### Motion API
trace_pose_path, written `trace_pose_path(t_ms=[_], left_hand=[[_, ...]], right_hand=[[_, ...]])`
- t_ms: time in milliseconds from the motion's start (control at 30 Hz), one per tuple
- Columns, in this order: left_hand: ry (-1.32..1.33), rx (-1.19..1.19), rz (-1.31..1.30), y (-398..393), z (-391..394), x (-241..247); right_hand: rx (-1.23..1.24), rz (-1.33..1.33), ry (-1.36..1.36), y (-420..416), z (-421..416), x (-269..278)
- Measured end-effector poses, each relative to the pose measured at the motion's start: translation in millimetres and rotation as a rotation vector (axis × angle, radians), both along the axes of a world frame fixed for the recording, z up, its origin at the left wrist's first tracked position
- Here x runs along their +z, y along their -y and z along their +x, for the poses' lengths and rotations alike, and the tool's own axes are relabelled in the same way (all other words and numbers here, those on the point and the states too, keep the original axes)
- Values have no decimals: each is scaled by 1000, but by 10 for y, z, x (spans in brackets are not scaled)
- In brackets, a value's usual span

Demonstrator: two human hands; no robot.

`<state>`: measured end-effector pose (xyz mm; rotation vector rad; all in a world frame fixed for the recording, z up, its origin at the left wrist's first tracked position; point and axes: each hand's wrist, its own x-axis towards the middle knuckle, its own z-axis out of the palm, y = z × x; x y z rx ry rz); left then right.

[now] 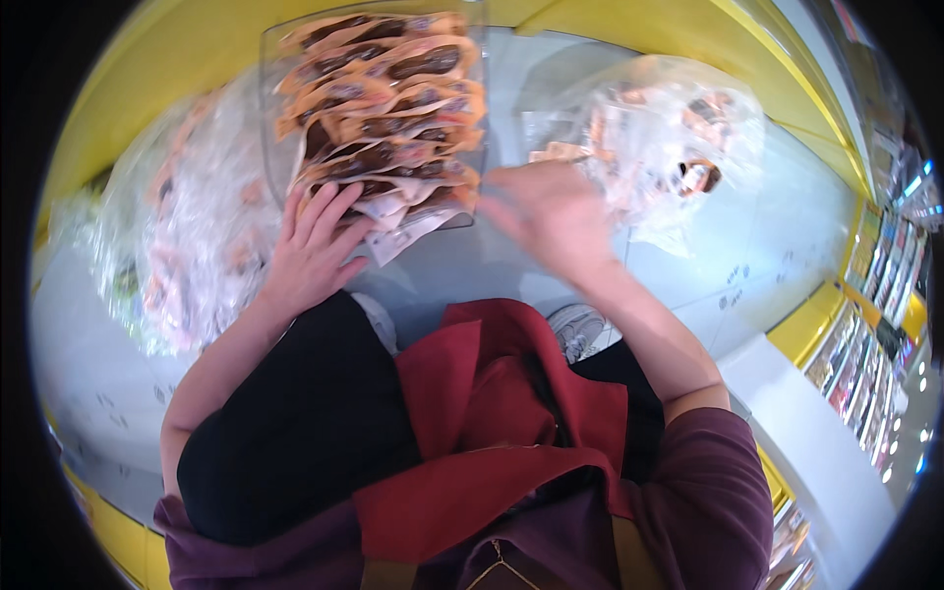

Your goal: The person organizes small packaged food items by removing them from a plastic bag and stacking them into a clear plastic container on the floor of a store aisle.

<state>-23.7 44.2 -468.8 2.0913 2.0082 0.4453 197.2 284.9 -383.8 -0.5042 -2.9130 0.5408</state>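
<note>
A clear plastic bin (pixel 484 88) stands before me, filled with overlapping rows of orange-edged packets (pixel 391 110) that show dark brown food through their windows. My left hand (pixel 313 236) rests with spread fingers on the nearest packets at the bin's front left. Close to the bin's front right corner is my right hand (pixel 553 217), blurred, with its fingers curled. Whether it holds anything cannot be made out. One whitish packet (pixel 409 232) juts out over the bin's near edge.
Large clear plastic bags of packets lie on both sides, a left bag (pixel 214 214) and a right bag (pixel 664 140). Yellow panels (pixel 199 51) edge the grey tiled floor (pixel 767 243) beyond. Stocked shelves (pixel 848 361) line the far right. My shoe (pixel 577 332) shows beneath a red apron (pixel 501 398).
</note>
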Motion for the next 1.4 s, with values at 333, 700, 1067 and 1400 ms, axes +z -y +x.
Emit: trace_pose_path(t_ms=[333,700,1067,1400], left_hand=[[-114,39,92,-173,137,-246],[26,19,67,-278,168,-69],[-68,47,228,-531,234,21],[90,-26,23,-439,172,263]], right_hand=[[-1333,-134,15,-2393,2867,-1146],[-1006,-76,-54,-2464,2144,-1335],[-990,117,272,-2724,2718,-1249],[-1323,-433,-101,-1706,2367,-186]])
